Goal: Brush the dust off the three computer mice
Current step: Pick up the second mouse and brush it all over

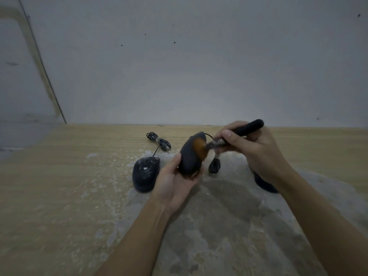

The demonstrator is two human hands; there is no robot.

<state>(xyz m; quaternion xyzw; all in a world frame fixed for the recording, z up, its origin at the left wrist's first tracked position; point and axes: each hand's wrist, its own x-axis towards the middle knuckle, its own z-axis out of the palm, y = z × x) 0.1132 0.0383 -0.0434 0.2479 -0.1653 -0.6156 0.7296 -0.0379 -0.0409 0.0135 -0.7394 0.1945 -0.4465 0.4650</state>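
My left hand [175,184] holds a dark mouse [189,158] up off the table, tilted on its side. My right hand [253,148] grips a brush with a black handle [249,127]; its brown bristles [201,146] press against the held mouse. A second dark mouse [144,174], speckled with white dust, lies on the table to the left of my left hand. A third dark mouse [264,184] lies behind my right wrist, mostly hidden.
The wooden table [59,176] carries white dust and a worn grey patch [229,216] in the middle. A bundled cable [159,141] lies behind the dusty mouse, another coil [214,166] hangs under the held mouse. A grey wall [179,66] stands right behind the table.
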